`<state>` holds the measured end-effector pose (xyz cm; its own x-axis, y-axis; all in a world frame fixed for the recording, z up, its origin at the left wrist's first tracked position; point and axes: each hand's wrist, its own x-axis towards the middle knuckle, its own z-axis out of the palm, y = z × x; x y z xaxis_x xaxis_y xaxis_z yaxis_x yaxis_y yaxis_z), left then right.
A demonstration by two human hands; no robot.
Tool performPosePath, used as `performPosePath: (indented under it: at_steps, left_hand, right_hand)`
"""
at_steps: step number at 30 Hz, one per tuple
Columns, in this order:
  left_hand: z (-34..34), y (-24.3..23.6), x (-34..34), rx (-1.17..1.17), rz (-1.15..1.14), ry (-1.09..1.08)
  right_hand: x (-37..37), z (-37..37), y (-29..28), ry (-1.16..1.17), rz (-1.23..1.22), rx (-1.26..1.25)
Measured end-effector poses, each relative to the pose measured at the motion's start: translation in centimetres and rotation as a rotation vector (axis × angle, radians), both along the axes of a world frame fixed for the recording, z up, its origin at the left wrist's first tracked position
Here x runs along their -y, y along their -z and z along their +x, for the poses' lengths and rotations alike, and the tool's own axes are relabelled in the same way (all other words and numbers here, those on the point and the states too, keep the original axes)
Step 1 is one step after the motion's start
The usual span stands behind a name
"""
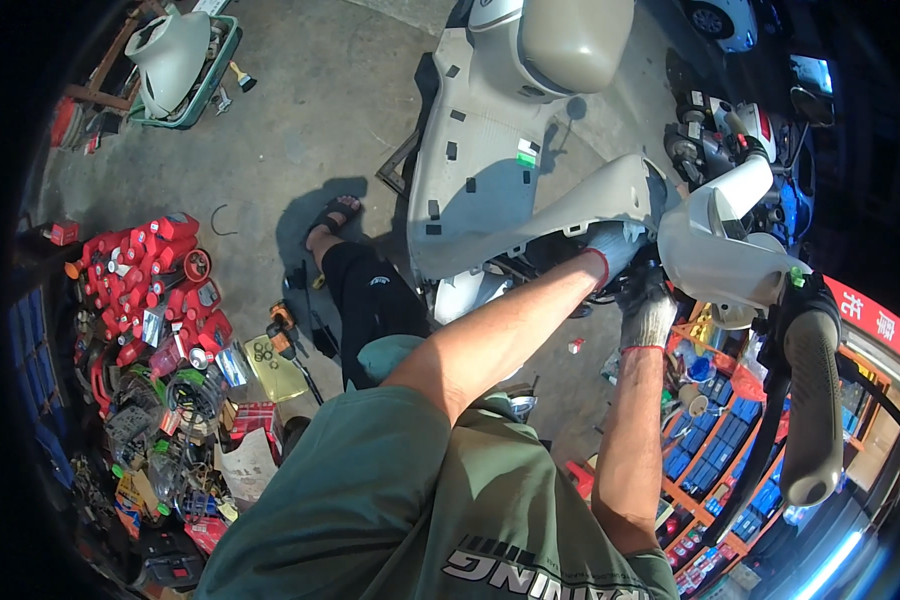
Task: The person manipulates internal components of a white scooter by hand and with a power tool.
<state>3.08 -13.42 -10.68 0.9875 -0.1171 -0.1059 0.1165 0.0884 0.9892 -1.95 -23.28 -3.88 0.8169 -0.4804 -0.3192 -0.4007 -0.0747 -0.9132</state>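
While reaching with grey-gloved left hand [616, 247] to edge of curved beige plastic scooter panel [580, 202], reaching just beside with similarly gloved right hand [648, 308]. Cannot tell finger closure or hold of either. Panel location: just left of rounded beige plastic handlebar cover [698, 240]. Farther left, on grey concrete floor [290, 90]: orange-and-black drill [284, 332], heap of red plastic bottles [150, 270].

Fisheye view from the head, facing steeply down, shirt [500, 490] near, left hand [615, 247] and right hand [648, 312] farther off
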Motion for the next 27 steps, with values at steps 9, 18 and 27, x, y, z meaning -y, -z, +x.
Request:
performPosePath:
  at_steps: [9, 18, 27]
  left_hand:
    - [-0.2, -0.1, -0.2, 0.072, -0.044, 0.009]
    - [-0.4, -0.4, -0.2, -0.037, -0.245, -0.038]
    - [-0.1, -0.3, -0.9, 0.107, -0.011, 0.023]
  right_hand:
    - [-0.8, 0.0, -0.3, -0.015, 0.045, 0.015]
    - [-1.4, 0.1, -0.5, 0.036, 0.093, -0.003]
    - [-0.6, 0.3, -0.1, 0.047, 0.13, 0.047]
